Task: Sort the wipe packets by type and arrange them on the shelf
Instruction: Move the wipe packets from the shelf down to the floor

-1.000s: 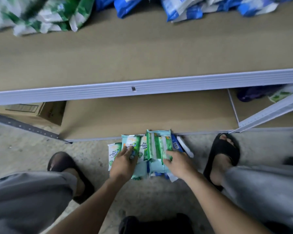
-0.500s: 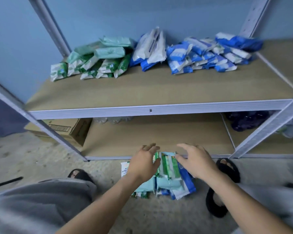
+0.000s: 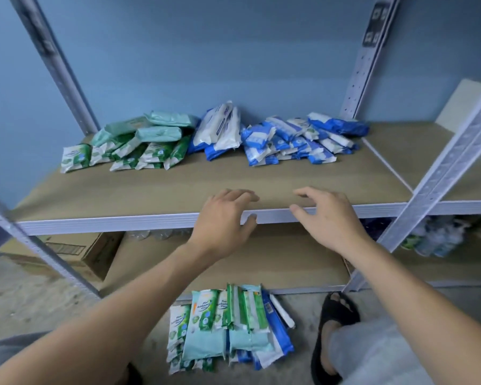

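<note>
A pile of green and blue wipe packets (image 3: 228,326) lies on the floor in front of the lowest shelf. On the upper shelf board (image 3: 178,187), green packets (image 3: 128,143) are heaped at the back left. White and blue packets (image 3: 220,132) stand in the middle, and blue packets (image 3: 303,140) lie at the back right. My left hand (image 3: 222,218) and my right hand (image 3: 328,215) hover over the shelf's front edge. Both have loosely spread fingers and hold nothing.
Grey metal uprights (image 3: 53,59) frame the shelf against a blue wall. A cardboard box (image 3: 67,251) sits under the shelf at left. Bottles and dark items (image 3: 433,237) lie on the lower right shelf. My sandalled foot (image 3: 333,329) is beside the floor pile.
Both hands let go of the floor pile and rose to the upper shelf's front edge. The view tilted up from the floor to the shelf.
</note>
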`<state>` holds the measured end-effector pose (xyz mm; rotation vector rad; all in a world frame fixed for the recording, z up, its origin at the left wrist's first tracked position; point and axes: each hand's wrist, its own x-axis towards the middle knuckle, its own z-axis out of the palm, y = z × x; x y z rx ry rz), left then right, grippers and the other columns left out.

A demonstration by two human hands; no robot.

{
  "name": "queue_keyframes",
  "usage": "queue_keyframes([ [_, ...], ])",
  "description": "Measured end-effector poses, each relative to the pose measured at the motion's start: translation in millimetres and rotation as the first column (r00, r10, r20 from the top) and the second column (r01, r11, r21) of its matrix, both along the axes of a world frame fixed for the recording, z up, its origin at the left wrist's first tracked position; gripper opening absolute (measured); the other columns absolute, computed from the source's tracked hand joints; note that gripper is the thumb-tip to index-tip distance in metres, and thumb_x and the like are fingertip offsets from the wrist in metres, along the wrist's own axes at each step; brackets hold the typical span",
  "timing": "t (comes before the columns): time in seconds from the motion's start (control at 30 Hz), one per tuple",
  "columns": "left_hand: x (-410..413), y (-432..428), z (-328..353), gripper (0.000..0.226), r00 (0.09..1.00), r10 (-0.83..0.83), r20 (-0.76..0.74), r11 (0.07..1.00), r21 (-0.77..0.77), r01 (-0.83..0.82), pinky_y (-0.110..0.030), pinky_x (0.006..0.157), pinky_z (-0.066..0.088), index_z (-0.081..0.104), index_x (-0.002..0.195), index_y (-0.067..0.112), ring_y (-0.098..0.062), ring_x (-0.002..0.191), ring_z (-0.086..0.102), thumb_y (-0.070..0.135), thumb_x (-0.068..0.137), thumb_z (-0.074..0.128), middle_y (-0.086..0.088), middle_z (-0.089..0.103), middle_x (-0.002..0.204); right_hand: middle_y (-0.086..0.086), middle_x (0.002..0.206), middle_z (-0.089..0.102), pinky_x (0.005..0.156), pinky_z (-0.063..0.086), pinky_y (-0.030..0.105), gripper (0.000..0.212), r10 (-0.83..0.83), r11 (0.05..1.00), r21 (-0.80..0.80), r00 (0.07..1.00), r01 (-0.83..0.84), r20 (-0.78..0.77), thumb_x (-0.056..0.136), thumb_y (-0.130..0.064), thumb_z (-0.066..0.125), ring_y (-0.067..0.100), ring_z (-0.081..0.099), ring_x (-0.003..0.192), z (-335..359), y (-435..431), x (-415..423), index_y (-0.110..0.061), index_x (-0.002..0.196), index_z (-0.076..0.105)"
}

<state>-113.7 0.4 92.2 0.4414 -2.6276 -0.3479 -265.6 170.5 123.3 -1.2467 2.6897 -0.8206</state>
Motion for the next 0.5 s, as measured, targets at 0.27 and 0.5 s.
queue_keyframes([
  [0.27,-44.0,-36.9,1.4,0.038,0.994,0.089,0.057,0.991,0.09,-0.094,-0.041,0.098,0.046,0.062,0.128,0.019,-0.026,0.119,0.054,0.025,0.09,0.062,0.0,0.063,0.131,0.003,0.109,0.071,0.08,0.039,0.026,0.037,-0.142,0.988,-0.058,0.99,0.14,-0.018,0.093,-0.036,0.063,0.022,0.061,0.104,-8.5,-16.6,-57.5,-0.022,0.127,0.066],
  [0.5,-96.1,-69.4,-9.5,0.036,0.981,0.189,0.046,0.954,0.228,-0.195,-0.03,0.088,0.047,0.061,0.127,0.023,-0.022,0.106,0.064,0.036,0.093,0.064,0.001,0.064,0.126,-0.001,0.134,0.061,0.098,0.042,0.034,0.042,-0.257,0.96,-0.102,0.966,0.26,0.036,0.092,-0.029,0.062,0.023,0.05,0.123,-27.0,-31.9,-106.1,-0.022,0.133,0.061],
])
